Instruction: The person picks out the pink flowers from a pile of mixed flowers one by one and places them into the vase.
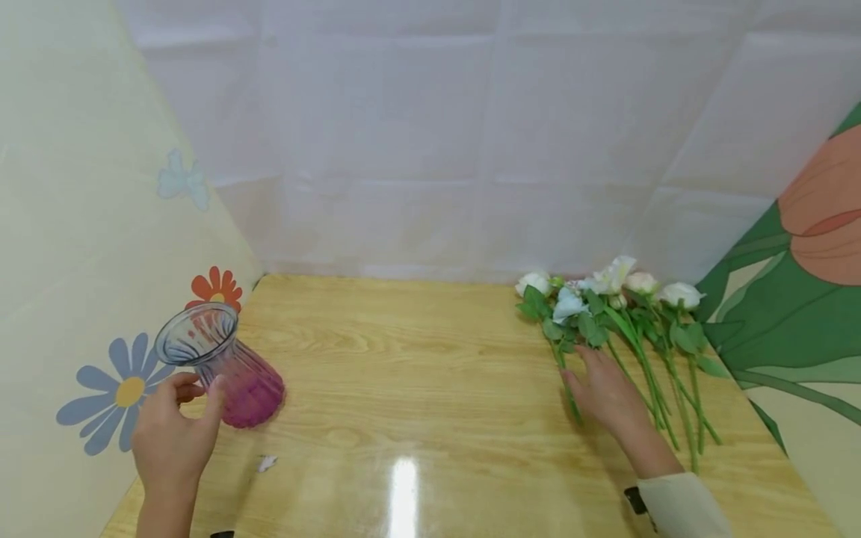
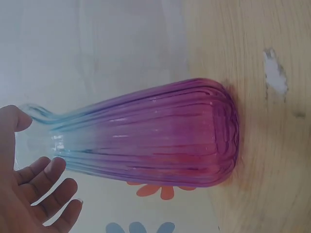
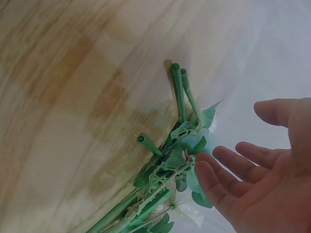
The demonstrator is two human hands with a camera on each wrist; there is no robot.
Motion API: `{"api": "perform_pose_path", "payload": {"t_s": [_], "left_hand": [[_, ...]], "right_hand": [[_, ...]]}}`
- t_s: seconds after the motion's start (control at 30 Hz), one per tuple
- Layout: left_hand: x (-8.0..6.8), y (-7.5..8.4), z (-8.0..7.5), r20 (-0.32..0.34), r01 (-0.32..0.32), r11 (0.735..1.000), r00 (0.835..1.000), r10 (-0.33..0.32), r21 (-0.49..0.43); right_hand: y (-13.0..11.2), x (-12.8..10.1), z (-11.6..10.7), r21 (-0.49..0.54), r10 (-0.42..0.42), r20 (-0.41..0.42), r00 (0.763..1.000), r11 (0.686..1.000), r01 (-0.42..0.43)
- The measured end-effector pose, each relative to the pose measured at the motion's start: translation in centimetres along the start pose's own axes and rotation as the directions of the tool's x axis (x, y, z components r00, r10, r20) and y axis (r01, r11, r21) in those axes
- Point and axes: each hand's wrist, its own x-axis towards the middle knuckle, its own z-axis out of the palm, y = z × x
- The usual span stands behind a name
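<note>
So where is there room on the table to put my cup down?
The wide bare wood between the vase and the flowers is free. By the right hand stems crowd the table; a white scrap lies near the left hand.

head view looks forward and down over the whole table [image 1: 417, 388] from some way off. left wrist view sits close beside the vase [image 2: 160, 141], right wrist view close above the flower stems [image 3: 180, 92]; both shared with the head view.

A glossy wooden table [image 1: 417, 359] stands before white sheeting [image 1: 444, 134] and flower-printed side panels [image 1: 74, 246].
</note>
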Motion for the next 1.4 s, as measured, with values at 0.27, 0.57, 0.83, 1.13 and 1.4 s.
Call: {"api": "perform_pose_path", "payload": {"t_s": [0.27, 0.57, 0.83, 1.13, 1.4], "left_hand": [[1.0, -0.9, -0.2, 0.050, 0.100, 0.994, 0.994, -0.098, -0.032], [2.4, -1.3, 0.5, 0.192, 0.179, 0.982, 0.967, -0.166, -0.053], [3.4, -1.4, 2.1, 0.282, 0.271, 0.929, 0.939, -0.197, -0.252], [3.8, -1.3, 3.0, 0.288, 0.313, 0.898, 0.931, -0.226, -0.309], [3.9, -1.5, 3.9, 0.255, 0.324, 0.854, 0.938, -0.235, -0.406]], "right_hand": [[-0.1, 0.0, 0.0, 0.002, -0.002, -0.001, 1.000, 1.000, 0.002], [0.0, 0.5, 0.1, -0.004, -0.001, 0.029, 1.000, 1.000, 0.001], [0.3, 1.3, 0.3, 0.017, 0.031, 0.097, 0.995, 0.999, -0.033], [0.2, 1.9, 0.6, 0.025, 0.036, 0.117, 0.993, 0.999, -0.039], [0.0, 2.4, 0.8, 0.005, 0.065, 0.142, 0.988, 0.998, -0.066]]}}
